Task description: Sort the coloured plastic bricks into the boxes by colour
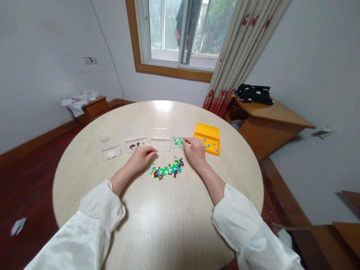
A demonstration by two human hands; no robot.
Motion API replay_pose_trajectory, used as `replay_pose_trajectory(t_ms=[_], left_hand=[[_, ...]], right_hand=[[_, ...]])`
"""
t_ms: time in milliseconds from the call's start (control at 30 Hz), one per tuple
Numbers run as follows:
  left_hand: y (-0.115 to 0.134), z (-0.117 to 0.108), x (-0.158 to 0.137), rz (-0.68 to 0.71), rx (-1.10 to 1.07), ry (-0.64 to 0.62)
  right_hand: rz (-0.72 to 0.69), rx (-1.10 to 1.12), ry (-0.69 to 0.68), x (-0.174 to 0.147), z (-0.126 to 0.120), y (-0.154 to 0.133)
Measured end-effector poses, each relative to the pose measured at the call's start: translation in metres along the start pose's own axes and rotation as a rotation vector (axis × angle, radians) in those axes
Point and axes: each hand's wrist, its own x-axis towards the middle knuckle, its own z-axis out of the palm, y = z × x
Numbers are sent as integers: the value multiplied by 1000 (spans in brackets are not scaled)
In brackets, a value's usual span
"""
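Note:
My left hand [141, 156] hovers between the clear box of brown pieces [135, 151] and the loose pile. Its fingertips are pinched together, and whatever they hold is too small to make out. Over the right end of the clear box with green pieces [173, 146] is my right hand [196, 150], its fingers also closed in a pinch. I cannot see what is between them. A mixed pile of tiny building bricks [168, 169], in green, brown, blue, yellow and cream, lies on the table in front of both hands.
On the round table [157, 217], an open yellow box [207, 129] with blue pieces stands right of my right hand. A clear box [160, 149] sits in the middle, and a small clear box [111, 157] with pale pieces at far left. A wooden cabinet [250, 127] stands beyond.

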Motion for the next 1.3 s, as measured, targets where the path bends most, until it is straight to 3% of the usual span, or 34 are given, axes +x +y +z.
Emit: replay_pose_trajectory(t_ms=[133, 300, 667, 833, 933, 1000, 1133, 1300], left_hand=[[3, 4, 1, -49, -121, 43], [9, 9, 1, -134, -388, 37], [19, 7, -1, -107, -482, -124], [19, 5, -1, -150, -451, -56], [14, 0, 1, -173, -392, 97], [11, -4, 1, -152, -332, 130], [11, -14, -1, -80, -209, -34], [12, -19, -5, -20, -109, -282]], right_hand=[[-137, 122, -50, -5, 0, -19], [-293, 245, -213, -13, 2, -44], [-334, 272, -253, -18, 1, -52], [-281, 261, -176, -14, 0, -43], [-150, 238, -70, -8, 0, -28], [-30, 204, -9, -4, 0, -17], [124, 69, 76, 1, 0, 2], [200, -22, 94, 2, 1, 14]])
